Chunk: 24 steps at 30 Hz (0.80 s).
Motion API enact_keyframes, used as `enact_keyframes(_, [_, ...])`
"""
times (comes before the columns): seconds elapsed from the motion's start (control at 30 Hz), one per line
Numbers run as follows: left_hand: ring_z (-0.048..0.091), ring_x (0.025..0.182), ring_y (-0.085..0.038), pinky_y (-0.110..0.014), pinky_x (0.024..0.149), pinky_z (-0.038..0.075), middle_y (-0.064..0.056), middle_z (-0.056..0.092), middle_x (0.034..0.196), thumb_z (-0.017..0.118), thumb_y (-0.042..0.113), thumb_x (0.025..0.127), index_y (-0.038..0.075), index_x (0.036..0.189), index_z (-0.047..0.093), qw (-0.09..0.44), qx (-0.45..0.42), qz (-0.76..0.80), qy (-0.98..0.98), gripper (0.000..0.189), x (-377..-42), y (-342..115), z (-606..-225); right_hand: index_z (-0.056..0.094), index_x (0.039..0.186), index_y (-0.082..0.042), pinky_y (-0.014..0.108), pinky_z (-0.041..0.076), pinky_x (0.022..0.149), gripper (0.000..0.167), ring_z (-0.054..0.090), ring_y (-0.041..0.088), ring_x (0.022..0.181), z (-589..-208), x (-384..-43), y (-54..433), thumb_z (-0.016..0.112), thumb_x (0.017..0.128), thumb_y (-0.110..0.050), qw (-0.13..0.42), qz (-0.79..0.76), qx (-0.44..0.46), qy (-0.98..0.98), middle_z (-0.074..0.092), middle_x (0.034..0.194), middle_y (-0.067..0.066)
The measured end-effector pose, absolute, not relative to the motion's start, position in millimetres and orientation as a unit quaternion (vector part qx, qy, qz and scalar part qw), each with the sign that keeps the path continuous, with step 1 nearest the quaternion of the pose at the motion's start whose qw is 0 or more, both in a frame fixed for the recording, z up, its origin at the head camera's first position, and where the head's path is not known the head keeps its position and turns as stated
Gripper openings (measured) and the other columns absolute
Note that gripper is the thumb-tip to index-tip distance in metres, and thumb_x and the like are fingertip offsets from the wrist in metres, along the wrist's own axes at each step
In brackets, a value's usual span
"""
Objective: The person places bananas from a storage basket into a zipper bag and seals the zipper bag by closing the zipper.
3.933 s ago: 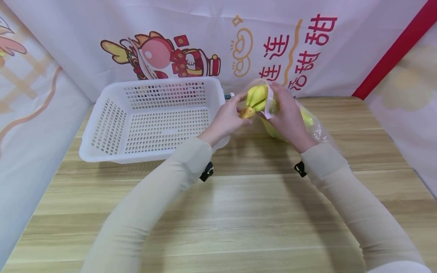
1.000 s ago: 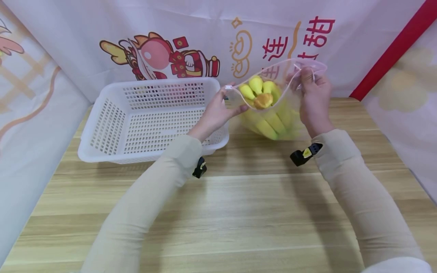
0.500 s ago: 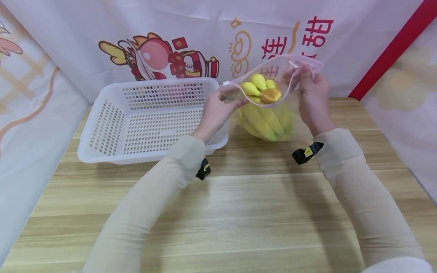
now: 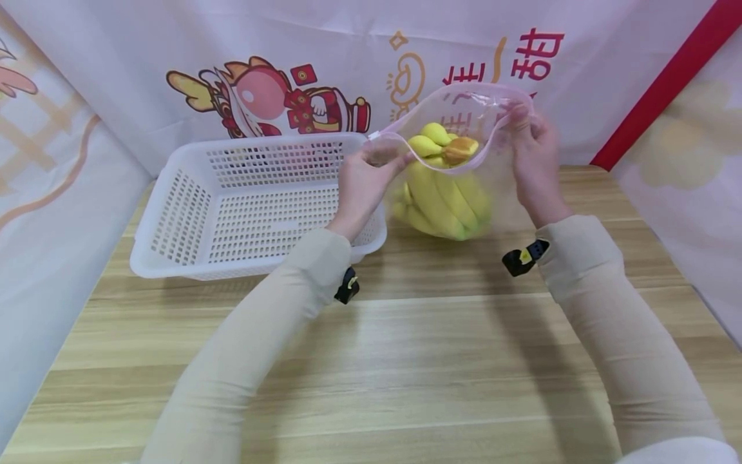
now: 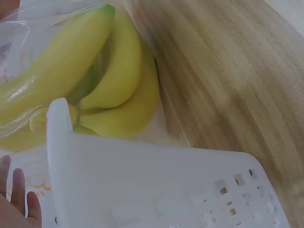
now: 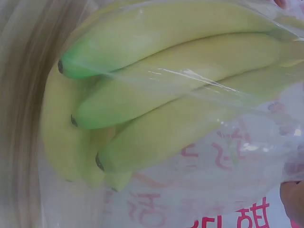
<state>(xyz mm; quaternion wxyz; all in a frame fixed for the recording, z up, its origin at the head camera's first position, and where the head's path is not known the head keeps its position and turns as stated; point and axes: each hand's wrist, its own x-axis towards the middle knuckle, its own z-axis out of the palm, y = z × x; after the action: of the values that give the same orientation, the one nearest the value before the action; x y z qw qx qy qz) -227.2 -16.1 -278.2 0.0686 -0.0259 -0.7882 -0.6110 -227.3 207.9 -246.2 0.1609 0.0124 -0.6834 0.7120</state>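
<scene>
A clear zip bag point(image 4: 504, 187) with a pinkish rim and a white slider stands on the table, its mouth spread wide. Bunches of yellow bananas point(image 4: 446, 200) fill it, green at the tips; one brown stem end shows at the opening. My left hand point(image 4: 365, 183) pinches the bag's left rim near the slider, thumb on the near edge. On the other side, my right hand point(image 4: 533, 161) grips the right end of the rim. The bananas point(image 6: 175, 80) lie behind the clear plastic in the right wrist view. In the left wrist view, the basket covers part of the bananas point(image 5: 114, 85).
A white perforated plastic basket point(image 4: 255, 267) stands left of the bag, close by my left wrist. Wood-grain table point(image 4: 429, 361) stretches in front. Printed white cloth point(image 4: 336, 38) hangs behind and at both sides.
Earlier, my hands held a banana bunch at the bag's mouth; now it sits inside. Both hands have shifted to the rim and spread it. Lately the bag has tilted and moved slightly left.
</scene>
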Motion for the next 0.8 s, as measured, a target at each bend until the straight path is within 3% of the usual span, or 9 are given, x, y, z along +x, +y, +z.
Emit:
enact_keyframes(0.13, [0.066, 0.095, -0.012, -0.023, 0.085, 0.053, -0.004, 0.072, 0.107, 0.077, 0.040, 0.077, 0.013, 0.106, 0.071, 0.074, -0.023, -0.604, -0.793, 0.040, -226, -17, -275, 0.060, 0.074, -0.009, 0.029, 0.044, 0.089, 0.035, 0.047, 0.012, 0.097, -244, -226, 210, 0.054, 0.090, -0.039, 0.174, 0.713, 0.000, -0.679, 0.058, 0.099, 0.000])
enact_keyframes(0.3, [0.065, 0.089, -0.011, -0.023, 0.079, 0.053, -0.004, 0.073, 0.102, 0.076, 0.041, 0.078, 0.012, 0.104, 0.072, 0.088, -0.022, -0.588, -0.804, 0.040, -225, -18, -274, 0.070, 0.095, -0.009, 0.026, 0.046, 0.095, 0.030, 0.052, 0.011, 0.100, -239, -220, 210, 0.056, 0.091, -0.035, 0.190, 0.720, -0.003, -0.667, 0.062, 0.098, -0.002])
enact_keyframes(0.47, [0.064, 0.091, -0.012, -0.024, 0.080, 0.052, -0.004, 0.072, 0.104, 0.075, 0.041, 0.080, 0.011, 0.106, 0.070, 0.085, -0.022, -0.583, -0.807, 0.040, -226, -21, -274, 0.068, 0.116, -0.011, 0.025, 0.047, 0.103, 0.033, 0.060, 0.013, 0.102, -236, -216, 209, 0.056, 0.091, -0.030, 0.204, 0.730, 0.005, -0.653, 0.069, 0.101, -0.001])
enact_keyframes(0.67, [0.062, 0.109, -0.013, -0.026, 0.094, 0.051, -0.004, 0.066, 0.122, 0.068, 0.047, 0.084, 0.014, 0.125, 0.060, 0.057, -0.041, -0.571, -0.818, 0.054, -229, -25, -271, 0.074, 0.093, -0.006, 0.025, 0.044, 0.107, 0.027, 0.055, 0.013, 0.120, -239, -226, 217, 0.061, 0.087, -0.029, 0.221, 0.740, -0.006, -0.636, 0.069, 0.120, -0.001])
enact_keyframes(0.8, [0.059, 0.114, -0.017, -0.030, 0.096, 0.051, -0.006, 0.061, 0.129, 0.056, 0.051, 0.091, 0.015, 0.134, 0.053, 0.052, -0.060, -0.556, -0.827, 0.056, -231, -27, -269, 0.074, 0.095, -0.007, 0.025, 0.045, 0.105, 0.029, 0.062, 0.011, 0.104, -238, -228, 222, 0.065, 0.082, -0.032, 0.223, 0.742, -0.027, -0.631, 0.073, 0.106, -0.002])
